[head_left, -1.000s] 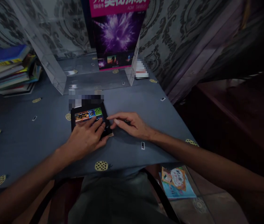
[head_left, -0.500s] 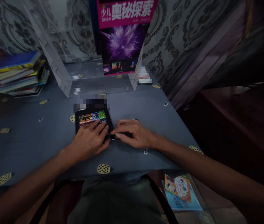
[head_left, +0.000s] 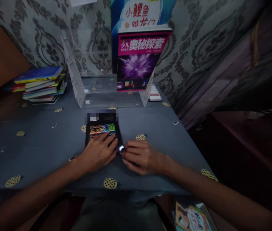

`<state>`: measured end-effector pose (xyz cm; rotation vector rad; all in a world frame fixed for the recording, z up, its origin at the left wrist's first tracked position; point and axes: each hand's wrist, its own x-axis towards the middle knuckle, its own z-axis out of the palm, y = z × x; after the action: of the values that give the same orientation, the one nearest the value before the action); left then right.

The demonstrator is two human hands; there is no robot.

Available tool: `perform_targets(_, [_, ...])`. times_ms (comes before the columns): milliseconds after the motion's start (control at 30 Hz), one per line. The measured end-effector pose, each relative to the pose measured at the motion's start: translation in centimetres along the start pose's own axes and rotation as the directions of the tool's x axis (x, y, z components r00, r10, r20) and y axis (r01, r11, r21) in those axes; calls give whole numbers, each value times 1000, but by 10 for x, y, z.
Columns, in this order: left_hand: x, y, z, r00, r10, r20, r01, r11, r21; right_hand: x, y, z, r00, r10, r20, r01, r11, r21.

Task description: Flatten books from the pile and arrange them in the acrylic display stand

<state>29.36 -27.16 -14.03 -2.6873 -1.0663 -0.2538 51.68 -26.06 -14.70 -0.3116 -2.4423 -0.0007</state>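
Observation:
A flat black case-like item (head_left: 119,136) with a panel of small colourful pictures lies on the table; I cannot tell exactly what it is. My left hand (head_left: 100,149) rests flat across its lower part, fingers stretched out and covering some of the pictures. At the item's lower right edge, my right hand (head_left: 142,157) is closed, thumb and fingertips pinched together. A bright glint shows on the edge beside those fingertips. Whatever they pinch is hidden by the fingers. The item's upper end is blurred out by pixels.
A clear plastic stand (head_left: 76,86) at the back holds a purple-pink book (head_left: 136,65) in front of a blue book (head_left: 118,19). Stacked books (head_left: 43,83) sit at the back left. The patterned tablecloth (head_left: 54,144) ends at a right edge. Below the front edge lies another book (head_left: 191,218).
The view has tilted up, showing more of the books. My right hand has turned and sits slightly lower by the item's edge; the dark piece seen under its fingers is now hidden.

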Motion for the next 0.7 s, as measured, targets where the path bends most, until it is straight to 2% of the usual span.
perform_targets(133, [-2,-5,-1,1000,9,8,-8,999,-45,-2,1,1,1000,2,5,-2,1000,8])
perform_targets(333, [-5,-13,-5,994,70,84,-62,994,-88,0,5,3,977,213,-10,-202,942,268])
perform_targets(433, [-4,-14,-8,990,95,107,-87,993,-83,0,7,4,974,227,-17,-210,924,320])
perform_targets(567, [-4,-16,-9,990,107,89,-99,991,-90,-1,8,5,975,218,-26,-197,921,336])
perform_targets(700, [-3,-21,-8,996,85,17,-80,980,-179,0,6,3,969,245,-9,-231,923,309])
